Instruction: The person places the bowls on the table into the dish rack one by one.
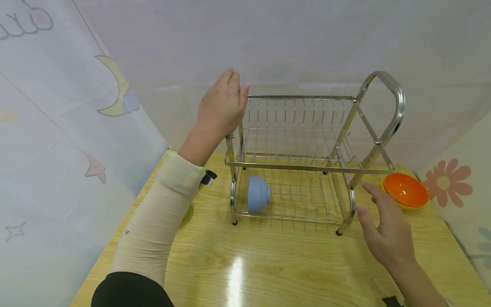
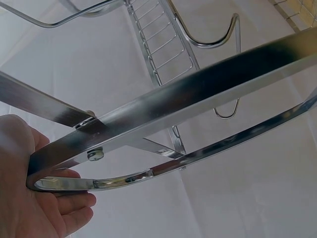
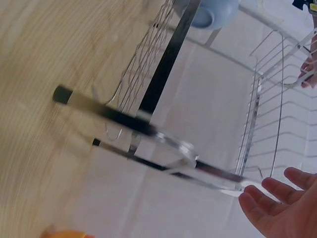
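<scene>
A two-tier metal dish rack [image 1: 293, 165] stands on the wooden table. My left hand [image 1: 223, 102] is at the top of its left end; in the left wrist view the palm of that hand [image 2: 29, 193] rests against the bent bar of the side frame [image 2: 114, 131], its fingers fairly straight beside the bar. On the lower tier, near the left end, a light blue bowl [image 1: 258, 194] sits on its side. Beside the rack's lower right corner is my right hand [image 1: 389, 228], thumb and fingers spread, holding nothing. Its fingertips appear close to the side frame in the right wrist view.
Orange and yellow bowls [image 1: 405, 190] are stacked to the right of the rack. Partly hidden behind my left forearm is a small black and green item [image 1: 208, 177]. A pale backdrop [image 1: 291, 47] hangs close behind the rack, with printed sheets at both sides.
</scene>
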Tool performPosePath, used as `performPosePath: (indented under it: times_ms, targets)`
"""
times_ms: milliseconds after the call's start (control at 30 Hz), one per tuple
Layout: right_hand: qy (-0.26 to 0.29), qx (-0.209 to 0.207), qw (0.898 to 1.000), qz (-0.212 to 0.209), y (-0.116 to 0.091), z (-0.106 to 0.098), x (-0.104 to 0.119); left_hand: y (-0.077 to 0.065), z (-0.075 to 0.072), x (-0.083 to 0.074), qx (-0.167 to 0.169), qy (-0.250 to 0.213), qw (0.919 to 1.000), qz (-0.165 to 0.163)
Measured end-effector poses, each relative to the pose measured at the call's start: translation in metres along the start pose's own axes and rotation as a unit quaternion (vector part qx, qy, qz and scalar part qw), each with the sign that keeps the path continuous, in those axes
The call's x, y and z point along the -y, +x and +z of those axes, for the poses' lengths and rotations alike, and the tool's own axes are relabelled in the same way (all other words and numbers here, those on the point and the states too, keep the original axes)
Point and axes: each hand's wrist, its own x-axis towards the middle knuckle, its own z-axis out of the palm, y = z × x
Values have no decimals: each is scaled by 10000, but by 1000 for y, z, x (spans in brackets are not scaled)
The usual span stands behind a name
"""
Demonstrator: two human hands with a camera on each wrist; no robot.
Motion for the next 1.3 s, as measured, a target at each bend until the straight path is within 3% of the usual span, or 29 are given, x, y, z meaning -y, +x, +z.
performPosePath:
  times_ms: [300,467,800,1300]
  targets:
    - [-409,-135,9989,184,0,-22,-35,-1,0,0,18,37,10000,10]
    - [-534,-57,9971,531,3,-36,-54,-2,-1,1,4,34,10000,17]
    - [-1212,576,9853,1053,11,-53,-96,-2,-1,3,-70,65,9999,79]
    - [-1250,1246,9698,1683,22,-54,-157,-3,-3,4,-38,80,9999,120]
